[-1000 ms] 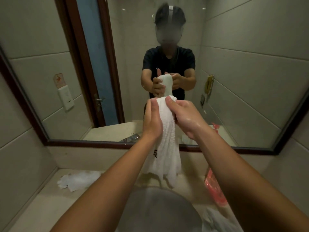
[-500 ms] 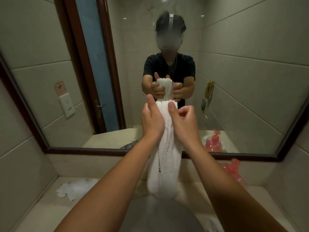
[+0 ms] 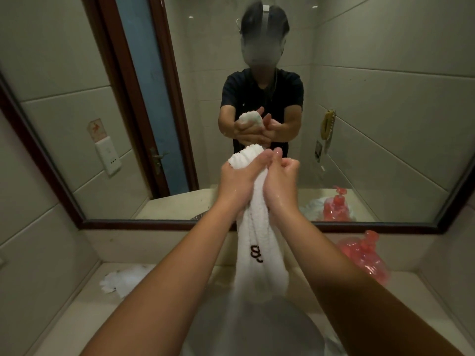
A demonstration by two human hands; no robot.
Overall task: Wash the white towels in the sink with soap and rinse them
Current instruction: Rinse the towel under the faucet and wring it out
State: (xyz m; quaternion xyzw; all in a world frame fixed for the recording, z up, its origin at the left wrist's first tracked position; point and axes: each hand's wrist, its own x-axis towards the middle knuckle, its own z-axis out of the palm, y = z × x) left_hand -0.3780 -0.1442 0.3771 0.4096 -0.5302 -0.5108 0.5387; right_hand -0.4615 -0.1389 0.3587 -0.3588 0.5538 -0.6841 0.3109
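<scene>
A wet white towel with a small dark embroidered mark hangs bunched into a rope above the round sink basin. My left hand grips its top end, which bulges out above my fingers. My right hand is wrapped around the towel just beside the left, fingers curled, both hands wet. The towel's lower end dangles just over the basin.
A crumpled white cloth lies on the counter at the left. A red plastic bag sits at the back right of the counter. The dark-framed mirror fills the wall ahead and shows my reflection. Tiled walls close in on both sides.
My hands moved down the towel, so more of its top now bulges above my left hand. The towel hangs more tightly bunched, and the view tilted down a little.
</scene>
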